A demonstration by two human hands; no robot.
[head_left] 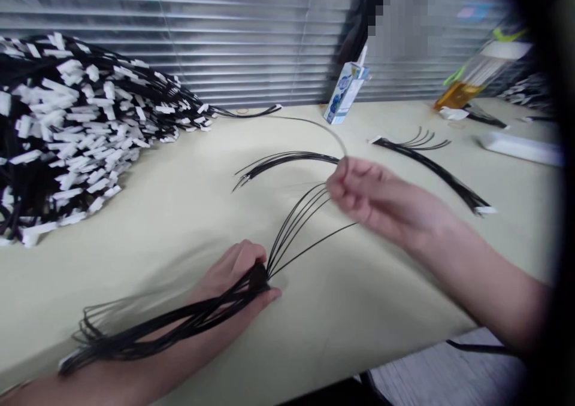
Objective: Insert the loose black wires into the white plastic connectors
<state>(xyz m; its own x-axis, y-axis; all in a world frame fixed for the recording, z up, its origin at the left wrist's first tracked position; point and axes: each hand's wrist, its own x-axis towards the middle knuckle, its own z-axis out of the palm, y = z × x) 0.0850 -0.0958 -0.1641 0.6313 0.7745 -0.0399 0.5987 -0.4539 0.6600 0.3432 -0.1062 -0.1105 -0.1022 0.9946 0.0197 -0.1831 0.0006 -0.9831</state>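
My left hand (240,268) is closed around a black wire harness (179,322), gripping it at a dark block near one end. The bundle trails back over my left forearm, with some wire ends curling up. From the block several thin wires fan out toward my right hand (363,193). That hand is pinched on a single thin black wire (321,124), which arcs up and to the left; motion blurs the fingers. Behind it lies a short bunch of loose black wires (287,156) with bare metal tips at its left end.
At the left is a large heap of black cables with white connectors (85,112). A blue-and-white drink carton (345,91), a bottle with amber liquid (476,73) and another wire harness (431,163) stand or lie farther right. Window blinds (251,35) border the table's back.
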